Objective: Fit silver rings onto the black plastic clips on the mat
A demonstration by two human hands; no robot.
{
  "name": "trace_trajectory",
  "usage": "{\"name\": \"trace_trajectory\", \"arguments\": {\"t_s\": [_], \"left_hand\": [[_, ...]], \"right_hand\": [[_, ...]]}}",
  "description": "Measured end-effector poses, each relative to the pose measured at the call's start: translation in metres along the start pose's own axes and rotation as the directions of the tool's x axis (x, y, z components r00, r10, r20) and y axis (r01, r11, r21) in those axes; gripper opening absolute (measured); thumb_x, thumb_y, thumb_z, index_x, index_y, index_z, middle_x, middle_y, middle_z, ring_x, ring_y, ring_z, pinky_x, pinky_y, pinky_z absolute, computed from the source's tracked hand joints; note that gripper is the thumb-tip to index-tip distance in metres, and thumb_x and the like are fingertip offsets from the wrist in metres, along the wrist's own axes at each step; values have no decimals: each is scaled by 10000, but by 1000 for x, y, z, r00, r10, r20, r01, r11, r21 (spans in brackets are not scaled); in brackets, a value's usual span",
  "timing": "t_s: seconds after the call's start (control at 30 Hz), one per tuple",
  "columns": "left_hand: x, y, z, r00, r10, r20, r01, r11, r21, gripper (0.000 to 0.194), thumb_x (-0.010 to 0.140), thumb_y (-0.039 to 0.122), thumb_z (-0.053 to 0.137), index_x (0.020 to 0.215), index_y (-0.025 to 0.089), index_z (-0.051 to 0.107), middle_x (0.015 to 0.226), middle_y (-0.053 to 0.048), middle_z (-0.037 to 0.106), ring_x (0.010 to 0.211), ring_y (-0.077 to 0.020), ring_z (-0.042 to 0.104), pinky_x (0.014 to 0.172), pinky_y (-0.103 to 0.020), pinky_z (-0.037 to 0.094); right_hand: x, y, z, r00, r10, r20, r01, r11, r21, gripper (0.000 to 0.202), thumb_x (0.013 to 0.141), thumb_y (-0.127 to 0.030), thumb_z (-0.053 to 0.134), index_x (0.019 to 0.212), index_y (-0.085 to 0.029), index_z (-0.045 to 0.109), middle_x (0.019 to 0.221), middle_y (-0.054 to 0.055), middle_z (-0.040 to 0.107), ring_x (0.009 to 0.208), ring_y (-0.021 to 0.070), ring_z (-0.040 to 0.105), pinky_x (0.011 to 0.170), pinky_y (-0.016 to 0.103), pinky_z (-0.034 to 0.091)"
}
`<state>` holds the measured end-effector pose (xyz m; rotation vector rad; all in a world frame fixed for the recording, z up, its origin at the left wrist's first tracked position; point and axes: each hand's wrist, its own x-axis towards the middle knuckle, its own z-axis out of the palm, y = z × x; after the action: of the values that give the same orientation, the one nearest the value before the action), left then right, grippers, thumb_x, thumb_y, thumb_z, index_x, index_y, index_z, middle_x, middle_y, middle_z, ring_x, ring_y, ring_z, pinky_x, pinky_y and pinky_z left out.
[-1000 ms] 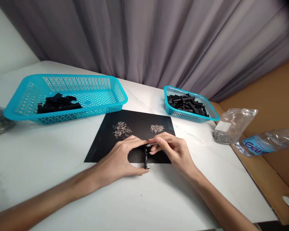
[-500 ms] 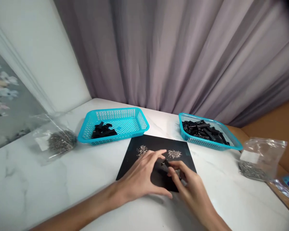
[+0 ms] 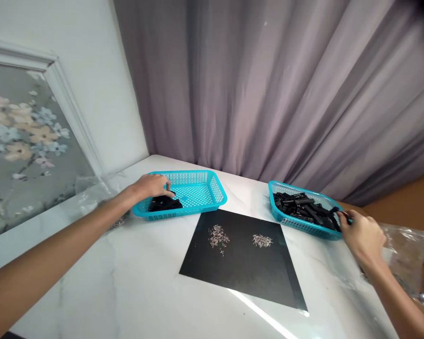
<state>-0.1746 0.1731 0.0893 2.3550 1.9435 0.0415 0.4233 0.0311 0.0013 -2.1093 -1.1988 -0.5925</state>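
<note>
My left hand [image 3: 152, 185] reaches over the left blue basket [image 3: 217, 197], thumb and forefinger apart. Its fingertips are at the small pile of black plastic pieces [image 3: 164, 203] inside; no piece is visibly gripped. Over the near right corner of the right blue basket [image 3: 293, 225], my right hand [image 3: 363, 235] pinches a black plastic piece [image 3: 343, 214], mostly hidden by the fingers. Many glossy black pieces [image 3: 302, 207] fill that basket. Between the baskets, two heaps of tiny silvery metal parts, a left heap [image 3: 217, 237] and a right heap [image 3: 262, 241], lie on a black sheet [image 3: 243, 268].
A clear plastic bag [image 3: 408, 249] lies at the right behind my right forearm. Another clear bag [image 3: 92, 193] with metal parts is partly covered by my left arm. The white marbled table [image 3: 141, 282] meets a grey curtain [image 3: 226, 94] at the back.
My hands have parted from over the black sheet: the left went to the left basket, the right to the right basket with a black piece. The view has shifted.
</note>
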Motion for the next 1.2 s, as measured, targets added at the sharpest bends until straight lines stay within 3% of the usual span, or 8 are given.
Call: {"name": "trace_trajectory", "arguments": {"t_s": [0.2, 0.37, 0.47, 0.57, 0.7, 0.97, 1.1, 1.2], "left_hand": [[3, 6, 10, 998, -48, 38, 48, 999, 9, 328, 709, 505, 758, 810, 195, 715, 999, -103, 759, 986, -317, 656, 802, -321, 419], [13, 4, 12, 995, -72, 70, 73, 997, -12, 379, 685, 522, 774, 809, 168, 722, 979, -126, 741, 996, -351, 641, 784, -349, 431], [19, 4, 14, 997, -58, 54, 59, 998, -28, 363, 628, 470, 828, 819, 172, 746, 1005, -120, 740, 1087, -386, 605, 840, -369, 436], [23, 2, 16, 999, -33, 41, 35, 998, -55, 306, 636, 421, 839, 830, 193, 777, 967, -90, 752, 1107, -375, 598, 890, -378, 436], [22, -1, 18, 1000, -6, 28, 9, 995, -100, 312, 721, 401, 816, 945, 186, 789, 1030, -75, 765, 1060, -314, 636, 904, -358, 454], [6, 1, 5, 995, 35, 89, -22, 989, -144, 349, 991, 346, 635, 1277, 147, 606, 1275, -103, 638, 1088, -267, 666, 904, -467, 587], [-2, 6, -2, 997, 74, 32, -65, 974, -215, 295, 972, 334, 651, 1182, 129, 675, 1166, -79, 698, 1039, -242, 664, 944, -428, 545], [-9, 7, -9, 992, 73, -100, -99, 954, -283, 295, 946, 351, 652, 1082, 96, 712, 1055, -53, 732, 964, -205, 633, 946, -349, 481]], "right_hand": [[-15, -15, -9, 996, -44, -81, 45, 999, 9, 278, 902, -396, 585, 870, -191, 771, 926, 241, 661, 850, 371, 620, 582, 437, 368], [-83, -92, -42, 937, -335, -99, 346, 847, 403, 291, 994, -399, 523, 983, -197, 732, 978, 138, 654, 917, 296, 638, 720, 409, 509], [-134, -150, -60, 738, -650, 179, 365, 608, 705, 257, 1029, -297, 506, 1163, -222, 712, 1071, 114, 646, 918, 232, 663, 777, 372, 562], [-168, -187, -68, 561, -776, 289, 402, 561, 724, 370, 1047, -271, 477, 1391, -222, 602, 1176, 129, 621, 941, 231, 661, 781, 385, 590], [-181, -197, -67, 441, -838, 320, 502, 526, 686, 418, 1057, -301, 466, 1459, -216, 542, 1216, 142, 610, 1025, 266, 657, 831, 438, 614], [-172, -195, -58, 517, -794, 319, 441, 567, 696, 369, 1068, -258, 426, 1399, -215, 585, 1194, 124, 595, 943, 232, 679, 783, 383, 613], [-172, -192, -51, 486, -821, 300, 495, 541, 680, 383, 1062, -226, 425, 1412, -228, 580, 1202, 133, 600, 999, 257, 664, 817, 427, 601], [-177, -187, -47, 539, -793, 283, 464, 560, 686, 297, 1052, -240, 477, 1301, -202, 635, 1153, 119, 634, 951, 238, 673, 772, 387, 596]]}}
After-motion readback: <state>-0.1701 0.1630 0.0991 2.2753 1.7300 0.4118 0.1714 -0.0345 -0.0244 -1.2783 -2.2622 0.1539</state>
